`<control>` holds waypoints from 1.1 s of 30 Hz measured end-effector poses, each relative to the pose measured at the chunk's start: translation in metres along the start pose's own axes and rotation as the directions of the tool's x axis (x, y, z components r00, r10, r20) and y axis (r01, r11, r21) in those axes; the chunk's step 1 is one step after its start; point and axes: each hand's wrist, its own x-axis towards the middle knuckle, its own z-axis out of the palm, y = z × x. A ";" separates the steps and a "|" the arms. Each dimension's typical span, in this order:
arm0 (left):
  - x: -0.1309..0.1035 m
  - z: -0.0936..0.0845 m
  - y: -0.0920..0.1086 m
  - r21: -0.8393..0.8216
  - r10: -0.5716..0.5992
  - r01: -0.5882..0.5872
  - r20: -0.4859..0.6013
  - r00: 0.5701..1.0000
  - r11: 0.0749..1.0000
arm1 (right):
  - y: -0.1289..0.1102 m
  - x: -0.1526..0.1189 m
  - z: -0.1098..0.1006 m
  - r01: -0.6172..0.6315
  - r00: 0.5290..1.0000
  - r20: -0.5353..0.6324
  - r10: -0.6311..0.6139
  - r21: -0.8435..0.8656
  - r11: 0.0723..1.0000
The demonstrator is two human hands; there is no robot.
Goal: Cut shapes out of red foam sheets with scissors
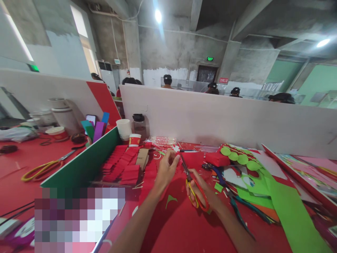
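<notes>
In the head view my left hand [168,167] is over the middle of the red table. Its thumb and fingers are pinched together beside a small white-and-red piece [176,149]; I cannot make out clearly what is between the fingertips. My right hand [197,188] grips scissors [186,172] with yellow and red handles, fingers through the loops. The blades point up and away, their tips close to the left fingertips. On the table below, between the forearms, lies a green paper scrap [171,200].
Stacked red strips [126,158] lie left, beside a green divider [86,158]. Paper cups [123,129] and a dark-lidded bottle [139,126] stand behind. Pliers [238,211] and green sheets [289,203] lie right. A white partition [210,116] closes the back; people sit beyond.
</notes>
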 end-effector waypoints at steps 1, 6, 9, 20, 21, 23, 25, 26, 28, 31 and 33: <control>0.000 0.000 0.000 0.029 0.010 -0.010 0.005 1.000 1.000 | 0.001 0.000 0.001 0.000 1.000 -0.017 0.000 0.013 1.000; -0.003 0.000 0.000 0.094 0.030 -0.036 0.067 0.997 0.995 | 0.004 0.002 0.003 -0.038 0.998 -0.056 0.040 0.040 0.998; -0.006 0.000 0.002 0.107 0.054 -0.065 0.102 0.993 0.992 | 0.007 0.004 0.003 -0.028 0.997 -0.071 0.030 0.035 0.999; -0.006 0.000 -0.002 -0.040 0.017 -0.013 0.107 0.994 0.999 | 0.009 0.004 0.002 -0.011 0.996 -0.089 0.005 -0.070 0.998; -0.005 0.000 -0.002 -0.058 -0.008 0.014 0.109 0.994 0.998 | 0.008 0.004 0.001 -0.007 0.996 -0.085 0.000 -0.081 0.997; -0.004 -0.002 -0.002 -0.084 -0.048 0.058 0.116 0.992 0.995 | 0.007 0.004 -0.001 -0.002 0.997 -0.076 -0.006 -0.100 0.995; -0.003 -0.002 0.000 -0.108 -0.074 0.087 0.118 0.990 0.990 | 0.005 0.004 -0.002 -0.001 0.997 -0.075 -0.009 -0.126 0.992; -0.003 -0.003 0.001 -0.122 -0.084 0.099 0.122 0.989 0.988 | 0.004 0.004 -0.003 -0.006 0.997 -0.080 -0.005 -0.143 0.990; -0.002 -0.003 0.003 -0.156 -0.107 0.127 0.132 0.985 0.980 | 0.002 0.004 -0.003 -0.013 0.996 -0.091 -0.002 -0.171 0.985; -0.002 -0.003 0.007 -0.205 -0.129 0.158 0.149 0.980 0.966 | -0.002 0.003 -0.002 -0.020 0.995 -0.101 0.000 -0.203 0.979; -0.001 -0.004 0.008 -0.224 -0.133 0.167 0.159 0.978 0.960 | -0.003 0.002 -0.001 -0.020 0.994 -0.112 -0.005 -0.222 0.975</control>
